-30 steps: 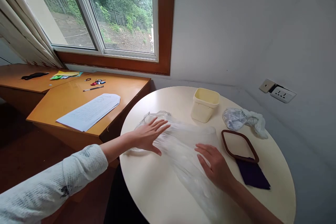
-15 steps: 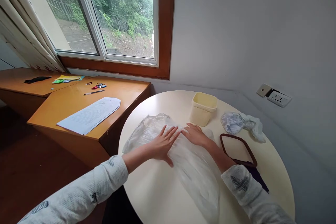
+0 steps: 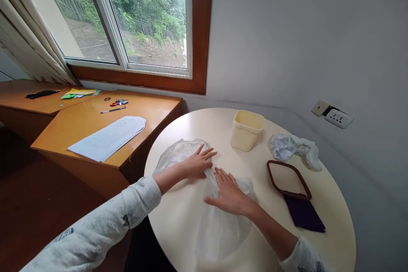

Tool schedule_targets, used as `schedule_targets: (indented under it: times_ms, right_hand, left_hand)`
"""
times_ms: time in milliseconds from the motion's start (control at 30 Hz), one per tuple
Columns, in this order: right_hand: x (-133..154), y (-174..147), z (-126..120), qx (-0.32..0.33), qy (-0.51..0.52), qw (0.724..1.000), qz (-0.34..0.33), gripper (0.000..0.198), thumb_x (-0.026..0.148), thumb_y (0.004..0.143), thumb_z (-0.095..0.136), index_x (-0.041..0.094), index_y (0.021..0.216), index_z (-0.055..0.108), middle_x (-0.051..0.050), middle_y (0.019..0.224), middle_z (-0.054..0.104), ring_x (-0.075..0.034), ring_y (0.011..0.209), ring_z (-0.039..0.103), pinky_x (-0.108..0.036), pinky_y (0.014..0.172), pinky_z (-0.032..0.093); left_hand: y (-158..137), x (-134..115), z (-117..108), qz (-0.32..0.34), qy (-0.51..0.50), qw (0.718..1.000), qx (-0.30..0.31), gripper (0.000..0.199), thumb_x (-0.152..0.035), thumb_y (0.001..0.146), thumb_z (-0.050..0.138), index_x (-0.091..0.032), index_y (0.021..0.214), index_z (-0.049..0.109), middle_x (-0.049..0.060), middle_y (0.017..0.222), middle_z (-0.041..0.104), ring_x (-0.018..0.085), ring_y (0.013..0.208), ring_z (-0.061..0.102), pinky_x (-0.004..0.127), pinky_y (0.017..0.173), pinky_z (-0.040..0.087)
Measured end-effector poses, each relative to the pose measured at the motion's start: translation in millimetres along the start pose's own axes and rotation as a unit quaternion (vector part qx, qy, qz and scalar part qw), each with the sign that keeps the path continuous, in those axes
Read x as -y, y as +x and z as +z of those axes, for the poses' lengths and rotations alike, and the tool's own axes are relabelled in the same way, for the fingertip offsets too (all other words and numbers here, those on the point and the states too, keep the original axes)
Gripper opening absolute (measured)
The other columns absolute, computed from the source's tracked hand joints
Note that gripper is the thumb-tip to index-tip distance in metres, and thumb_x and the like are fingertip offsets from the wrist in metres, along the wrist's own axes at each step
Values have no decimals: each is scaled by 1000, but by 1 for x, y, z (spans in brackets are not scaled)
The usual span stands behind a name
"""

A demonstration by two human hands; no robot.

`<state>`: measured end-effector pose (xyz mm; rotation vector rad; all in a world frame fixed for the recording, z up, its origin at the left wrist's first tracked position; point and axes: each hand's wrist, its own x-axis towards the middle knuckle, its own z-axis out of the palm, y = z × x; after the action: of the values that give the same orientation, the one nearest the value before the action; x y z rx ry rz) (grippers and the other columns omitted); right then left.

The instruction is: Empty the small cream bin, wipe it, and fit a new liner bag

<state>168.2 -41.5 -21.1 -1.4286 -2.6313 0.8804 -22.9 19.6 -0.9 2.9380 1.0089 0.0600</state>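
A translucent white plastic bag point(image 3: 219, 233) lies across the round table, gathered into a narrow fold between my two hands. On its far-left part rests my left hand point(image 3: 196, 165), palm down with the fingers spread; its thumb is hard to make out. My right hand point(image 3: 231, 195) presses on the near part of the bag, fingers stretched out and thumb held apart. The fingertips of both hands are close to the gathered fold, on either side of it.
On the round table point(image 3: 178, 242) stand a pale yellow square tub point(image 3: 244, 138), a knotted plastic bag point(image 3: 283, 148), a brown-rimmed frame point(image 3: 304, 182) and a dark purple cloth point(image 3: 304, 214). A wooden desk point(image 3: 86, 129) at left holds papers point(image 3: 110, 138), a pen and keys.
My right hand has come nearer and turned, drawing the near part of the bag left and bunching its middle. My left hand has shifted slightly. The purple cloth shows more now.
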Motion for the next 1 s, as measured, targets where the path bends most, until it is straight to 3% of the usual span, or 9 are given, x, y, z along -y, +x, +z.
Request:
schedule_targets:
  times_ms: [67, 133, 233, 333, 467, 633, 733, 900, 1000]
  right_hand:
    - [0, 2, 11, -46, -3, 999, 18, 94, 62, 68, 53, 14, 140, 15, -13, 148, 15, -26, 136, 8, -42, 108, 9]
    - [-3, 5, 15, -120, -3, 992, 31, 75, 42, 71, 57, 15, 134, 26, -13, 139, 34, -25, 130, 27, -39, 104, 21]
    - [-12, 7, 5, -180, -18, 983, 38, 53, 11, 71, 48, 20, 122, 36, -7, 114, 57, -20, 104, 52, -29, 84, 36]
    - [-23, 4, -16, -152, -107, 982, 25, 44, 5, 68, 44, 23, 108, 45, -1, 95, 64, -17, 83, 59, -24, 65, 35]
    - [-34, -6, -46, -140, -202, 969, 12, 23, 5, 68, 43, 20, 81, 53, -2, 80, 65, -16, 71, 56, -26, 60, 28]
    - [-44, -21, -69, -154, -270, 950, -6, 24, 0, 66, 41, 18, 73, 55, -4, 69, 62, -17, 68, 53, -29, 65, 27]
    - [-48, -31, -75, -155, -307, 938, -31, 24, -1, 65, 41, 18, 71, 55, -5, 70, 60, -17, 72, 52, -29, 70, 28]
    - [-51, -49, -78, -133, -271, 951, -61, 27, -2, 60, 44, 19, 75, 54, -3, 80, 62, -16, 79, 54, -31, 87, 27]
    - [-50, -60, -79, -106, -256, 960, -48, 25, -2, 62, 44, 19, 74, 52, -1, 73, 61, -16, 73, 55, -29, 83, 31]
  left_hand:
    - [0, -4, -4, 27, -2, 1000, -8, 16, -19, 71, 59, -20, 87, 60, 8, 130, 49, 26, 130, 30, 46, 110, -2]
    - [0, -7, -9, 38, -2, 999, -20, 16, -14, 73, 53, -20, 87, 57, 6, 105, 63, 23, 117, 47, 43, 111, 2]
    - [-2, -10, -16, 36, 23, 999, -30, 14, -11, 74, 48, -20, 84, 53, 2, 74, 64, 18, 79, 61, 39, 110, 12]
    - [-6, -8, -20, 27, 74, 997, -15, 21, -5, 74, 45, -18, 90, 50, 0, 65, 60, 16, 62, 58, 37, 104, 23]
    - [-13, -1, -24, -23, 120, 992, 22, 31, 2, 70, 42, -17, 94, 49, 3, 68, 62, 18, 63, 58, 34, 83, 38]
    - [-21, 12, -27, -80, 139, 986, 35, 19, -1, 67, 46, -15, 77, 54, 8, 73, 62, 21, 65, 58, 32, 63, 38]
    - [-24, 20, -27, -105, 147, 983, 37, 16, -3, 66, 49, -15, 73, 57, 8, 73, 61, 22, 67, 58, 31, 62, 37]
    - [-29, 36, -27, -140, 158, 977, 23, 11, -10, 68, 53, -15, 73, 62, 10, 78, 60, 24, 76, 58, 34, 68, 37]
    - [-32, 46, -26, -154, 160, 975, 10, 11, -18, 66, 58, -16, 76, 63, 11, 92, 60, 26, 87, 56, 36, 75, 37]
